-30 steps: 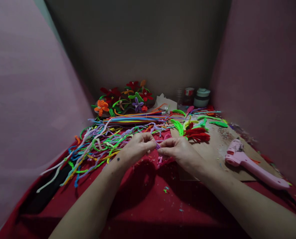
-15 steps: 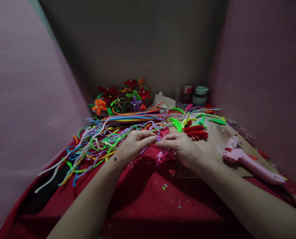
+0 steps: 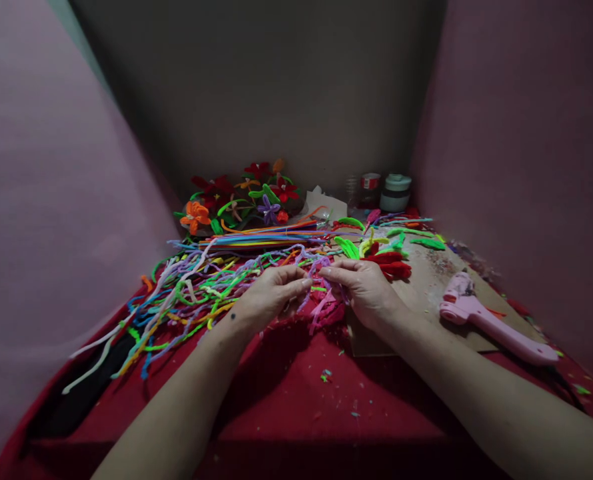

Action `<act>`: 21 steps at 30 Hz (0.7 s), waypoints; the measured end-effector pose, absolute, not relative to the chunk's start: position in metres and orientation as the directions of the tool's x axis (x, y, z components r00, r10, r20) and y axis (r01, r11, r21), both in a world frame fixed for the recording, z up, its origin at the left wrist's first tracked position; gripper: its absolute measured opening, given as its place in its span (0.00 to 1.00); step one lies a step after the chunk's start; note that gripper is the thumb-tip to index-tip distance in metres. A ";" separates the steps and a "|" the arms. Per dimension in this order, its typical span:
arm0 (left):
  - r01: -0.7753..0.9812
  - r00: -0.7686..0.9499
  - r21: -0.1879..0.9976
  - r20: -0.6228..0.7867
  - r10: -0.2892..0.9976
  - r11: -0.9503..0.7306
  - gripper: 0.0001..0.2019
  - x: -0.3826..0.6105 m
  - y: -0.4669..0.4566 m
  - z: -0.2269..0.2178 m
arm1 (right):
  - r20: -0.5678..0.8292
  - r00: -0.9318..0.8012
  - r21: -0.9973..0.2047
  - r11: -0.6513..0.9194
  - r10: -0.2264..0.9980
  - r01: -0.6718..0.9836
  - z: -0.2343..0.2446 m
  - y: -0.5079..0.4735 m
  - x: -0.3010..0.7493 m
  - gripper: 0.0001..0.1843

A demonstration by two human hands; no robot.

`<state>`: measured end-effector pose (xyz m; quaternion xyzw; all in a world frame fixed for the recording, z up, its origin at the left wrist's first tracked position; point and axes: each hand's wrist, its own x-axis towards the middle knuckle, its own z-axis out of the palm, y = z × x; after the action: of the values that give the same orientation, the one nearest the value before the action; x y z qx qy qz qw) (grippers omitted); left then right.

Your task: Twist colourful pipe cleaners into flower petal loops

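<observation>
Between my two hands, above the red cloth, is a purple pipe cleaner (image 3: 318, 266), bent in a loop. My right hand (image 3: 360, 285) pinches it between thumb and fingertips. The fingers of my left hand (image 3: 279, 288) are also closed in a pinch on the purple pipe cleaner, though its exact hold is partly hidden. Just below the hands lie pink pipe cleaner pieces (image 3: 321, 311). Beside my left hand spreads a tangle of colourful bent pipe cleaners (image 3: 196, 293). Red pipe cleaner petals (image 3: 391, 265) lie just beyond my right hand.
A pink glue gun (image 3: 496, 327) rests at the right on a cardboard sheet (image 3: 416, 307). Finished pipe cleaner flowers (image 3: 246, 193), a bundle of straight pipe cleaners (image 3: 271, 235) and a lidded cup (image 3: 395, 193) stand farther back. Scraps dot the red cloth (image 3: 296, 407).
My hands have moved slightly apart from a near-touching pinch, and more of the purple pipe cleaner shows between them. The whole view has shifted a little.
</observation>
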<state>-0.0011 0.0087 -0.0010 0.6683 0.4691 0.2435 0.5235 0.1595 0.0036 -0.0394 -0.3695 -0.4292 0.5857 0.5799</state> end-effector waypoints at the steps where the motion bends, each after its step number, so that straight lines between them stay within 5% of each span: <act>1: 0.339 0.457 0.941 -0.168 0.874 0.003 0.13 -0.001 0.009 -0.002 | 0.071 -0.051 -0.932 0.048 0.996 -0.360 -0.040 0.003 0.159 0.10; 9: 0.137 0.440 0.976 -0.212 0.872 0.168 0.12 -0.004 0.011 -0.004 | 0.126 0.020 -0.976 0.128 0.992 -0.175 -0.042 0.004 0.159 0.06; 21: 0.110 0.274 0.976 0.153 0.949 -0.189 0.12 0.015 -0.001 -0.008 | 0.087 0.007 -0.989 0.087 0.996 -0.120 -0.041 0.000 0.154 0.09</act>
<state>0.0146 -0.0013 -0.0082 0.6363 0.4164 0.4352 0.4819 0.1538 -0.0001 -0.0408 -0.4470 -0.4901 0.5065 0.5509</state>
